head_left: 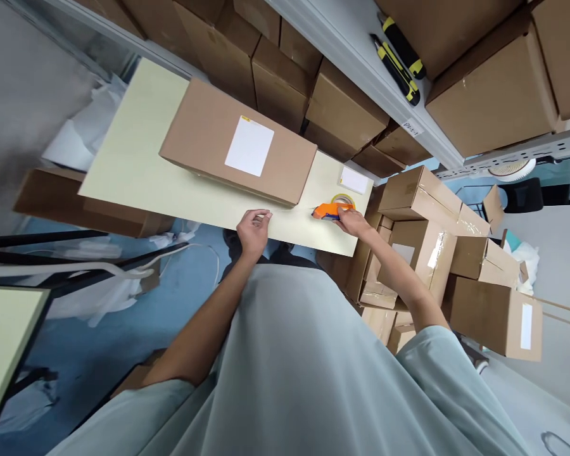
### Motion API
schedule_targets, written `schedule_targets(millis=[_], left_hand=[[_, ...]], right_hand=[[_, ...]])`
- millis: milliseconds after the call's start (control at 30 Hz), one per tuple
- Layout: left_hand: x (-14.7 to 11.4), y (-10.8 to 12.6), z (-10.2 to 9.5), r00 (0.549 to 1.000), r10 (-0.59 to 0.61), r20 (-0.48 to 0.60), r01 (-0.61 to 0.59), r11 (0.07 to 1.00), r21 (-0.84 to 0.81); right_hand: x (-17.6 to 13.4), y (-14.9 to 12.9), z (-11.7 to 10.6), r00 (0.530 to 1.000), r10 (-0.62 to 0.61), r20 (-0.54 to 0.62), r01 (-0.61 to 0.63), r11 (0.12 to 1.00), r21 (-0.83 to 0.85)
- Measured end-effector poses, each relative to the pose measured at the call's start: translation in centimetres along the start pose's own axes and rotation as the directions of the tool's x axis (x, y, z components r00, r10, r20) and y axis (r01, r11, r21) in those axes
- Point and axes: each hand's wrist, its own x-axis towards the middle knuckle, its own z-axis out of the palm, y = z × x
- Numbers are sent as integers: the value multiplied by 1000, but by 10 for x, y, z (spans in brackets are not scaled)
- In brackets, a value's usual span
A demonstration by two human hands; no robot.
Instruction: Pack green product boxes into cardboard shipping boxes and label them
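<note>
My right hand [353, 221] grips an orange tape dispenser [331, 210] over the right part of the pale yellow tabletop [123, 171]. Its tape roll [342, 201] has a yellow rim. Near the table's front edge is my left hand [253, 232], thumb and fingertips pressed together; whatever they hold, if anything, is too small to make out. Just beyond both hands lies a long brown cardboard box [204, 136] with a white label [249, 145] on top. The dispenser is apart from the box, off its near right corner.
A small white label pad [354, 180] lies at the table's right end. Cardboard boxes [349, 104] line the shelf behind. Two utility knives [399, 63] rest on the upper shelf [356, 44]. More boxes [422, 253] are stacked at right, and an open carton [52, 196] stands at left.
</note>
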Motion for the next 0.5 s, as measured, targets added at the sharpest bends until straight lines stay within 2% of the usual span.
schedule_targets(millis=[167,300,500], left_hand=[[23,-14,13,996,-9,-87,-2,992,-124],[37,-16,35,982,-52,-181,16,980,-196],[48,-7,74,921,-255,-295,133,917,-377]], right_hand=[[19,-9,-1,996,-15,90,26,992,-123],[29,-11,0,996,31,80,-17,985,-172],[35,-8,-1,998,49,45,-40,983,-182]])
